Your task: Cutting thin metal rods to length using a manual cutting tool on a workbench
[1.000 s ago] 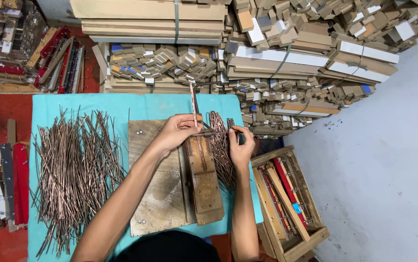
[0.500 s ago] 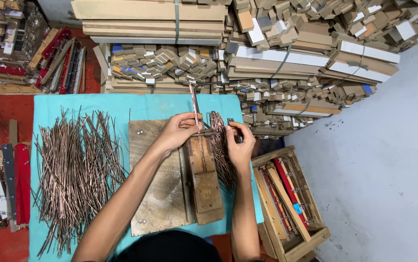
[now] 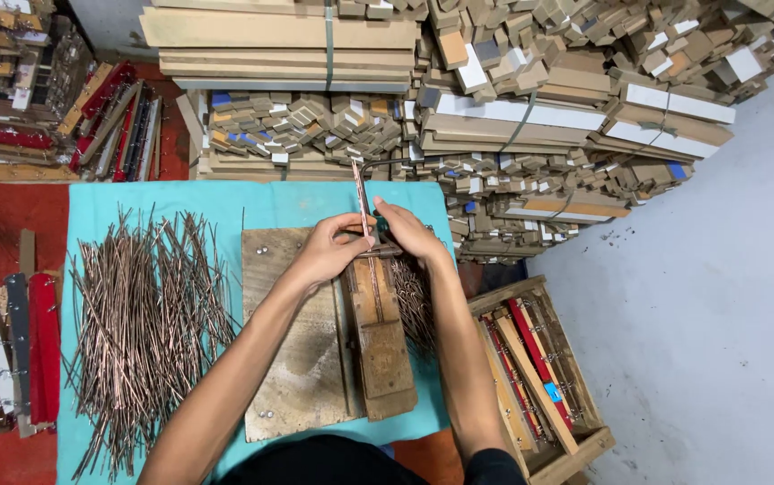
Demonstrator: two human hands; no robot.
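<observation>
Copper-coloured thin metal rod (image 3: 362, 193) stands nearly upright over the far end of a narrow wooden jig block (image 3: 381, 337), its top reaching past the edge of the turquoise cloth-covered table (image 3: 297, 202) toward the stacked wood behind; the left hand (image 3: 328, 250) pinches the rod low down between thumb and fingers, closed on it; the right hand (image 3: 409, 232) presses in from the other side, fingers curled at the same spot, and seems to grip something small and dark there, though what exactly it clasps cannot be told; both hands touch or nearly touch each other just above the block's upper end; the jig block lies lengthwise on a worn rectangular wooden board (image 3: 297, 350), which rests on the table; a loose heap of similar copper-coloured rods (image 3: 140, 323) is spread on the cloth to the left of the board, well apart from the hands; a smaller bundle of rods (image 3: 414, 305) lies just right of the block, beside the right forearm; an open wooden crate with red and tan strips (image 3: 535, 377) stands on the grey floor to the right of the table; bundled stacks of cut wooden pieces (image 3: 513, 99) fill the background; red and white hinged strips (image 3: 9, 350) lie on the red floor at the left.
</observation>
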